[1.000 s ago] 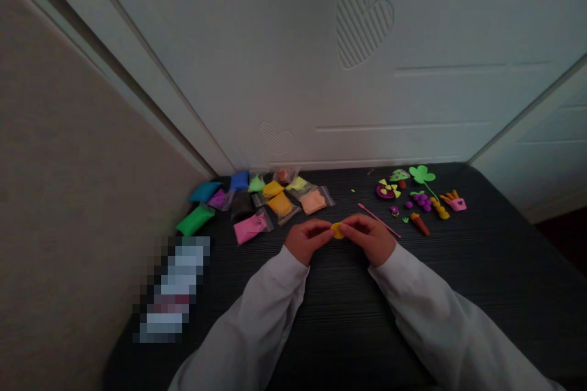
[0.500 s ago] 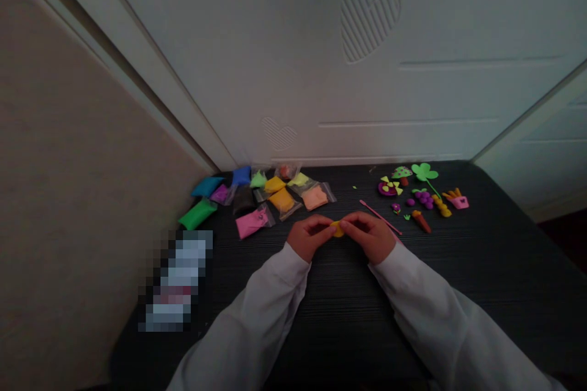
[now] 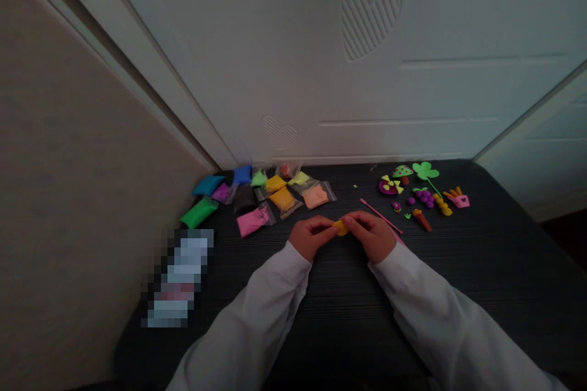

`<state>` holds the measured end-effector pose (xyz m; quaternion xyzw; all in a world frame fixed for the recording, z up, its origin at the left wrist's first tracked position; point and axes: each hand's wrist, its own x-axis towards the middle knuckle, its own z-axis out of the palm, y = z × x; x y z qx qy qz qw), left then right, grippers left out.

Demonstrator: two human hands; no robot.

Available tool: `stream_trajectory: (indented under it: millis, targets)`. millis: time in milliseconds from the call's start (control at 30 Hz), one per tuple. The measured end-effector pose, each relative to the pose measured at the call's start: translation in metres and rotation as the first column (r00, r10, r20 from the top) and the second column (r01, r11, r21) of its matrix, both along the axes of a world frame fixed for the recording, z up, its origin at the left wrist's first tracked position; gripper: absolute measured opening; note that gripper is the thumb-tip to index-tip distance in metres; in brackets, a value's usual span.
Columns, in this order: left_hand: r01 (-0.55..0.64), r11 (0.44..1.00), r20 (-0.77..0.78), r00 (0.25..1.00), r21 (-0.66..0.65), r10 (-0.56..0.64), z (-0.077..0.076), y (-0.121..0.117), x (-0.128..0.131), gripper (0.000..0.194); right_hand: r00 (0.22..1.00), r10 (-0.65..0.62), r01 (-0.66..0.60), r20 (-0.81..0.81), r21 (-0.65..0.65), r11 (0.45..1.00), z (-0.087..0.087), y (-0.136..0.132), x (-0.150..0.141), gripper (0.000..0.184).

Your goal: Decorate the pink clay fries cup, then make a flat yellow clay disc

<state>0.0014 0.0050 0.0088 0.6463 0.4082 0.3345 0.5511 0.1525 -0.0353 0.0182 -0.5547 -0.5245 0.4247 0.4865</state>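
A small piece of yellow modelling clay [image 3: 341, 228] is pinched between both hands over the dark table. My left hand [image 3: 310, 236] grips its left side with thumb and fingertips. On the other side my right hand [image 3: 370, 235] presses it with thumb and forefinger. The fingers cover much of the clay, so its full shape is hidden. Just behind my right hand lies a thin pink modelling tool [image 3: 381, 216], and part of another pink thing shows by the right wrist.
Several bags of coloured clay, among them a pink one [image 3: 252, 222] and an orange one [image 3: 282, 198], lie at the back left. Small clay figures, such as a green clover [image 3: 425, 170] and a carrot-like piece [image 3: 421, 220], sit at right. A blurred-out rectangle [image 3: 183, 278] lies left.
The fingers have shifted slightly on the yellow clay, which sits a little further right and shows a bit differently. Nothing else on the table has moved.
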Motion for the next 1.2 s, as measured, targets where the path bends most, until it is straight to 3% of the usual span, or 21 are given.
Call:
stream_trajectory:
  millis: [167, 367, 533, 733, 967, 1200]
  targets:
    - [-0.045, 0.997, 0.04, 0.998, -0.068, 0.048, -0.002, 0.003, -0.002, 0.021, 0.998, -0.012, 0.011, -0.067, -0.027, 1.0, -0.002, 0.0, -0.002, 0.026]
    - [-0.059, 0.977, 0.122, 0.989, -0.205, 0.086, -0.004, 0.002, 0.001, 0.027, 1.0, -0.022, 0.022, 0.0, -0.009, 1.0, -0.002, -0.001, 0.0, 0.024]
    - [-0.134, 0.977, 0.097, 0.984, -0.168, 0.152, -0.007, 0.003, 0.0, 0.021, 0.998, -0.042, 0.042, -0.044, -0.007, 0.999, 0.0, -0.001, -0.002, 0.026]
    - [-0.101, 0.97, 0.186, 0.972, -0.222, 0.143, -0.01, 0.002, 0.002, 0.023, 0.997, -0.056, 0.056, -0.052, -0.008, 0.998, -0.008, 0.001, -0.003, 0.024]
    - [-0.113, 0.974, 0.113, 0.984, -0.198, 0.137, -0.004, 0.002, 0.001, 0.02, 0.997, -0.055, 0.055, -0.06, -0.003, 0.999, -0.006, 0.0, -0.002, 0.023]
    - [-0.12, 0.975, 0.174, 0.973, -0.185, 0.153, -0.004, 0.001, 0.004, 0.018, 0.993, 0.003, -0.008, -0.12, -0.042, 0.999, -0.005, 0.0, -0.006, 0.023]
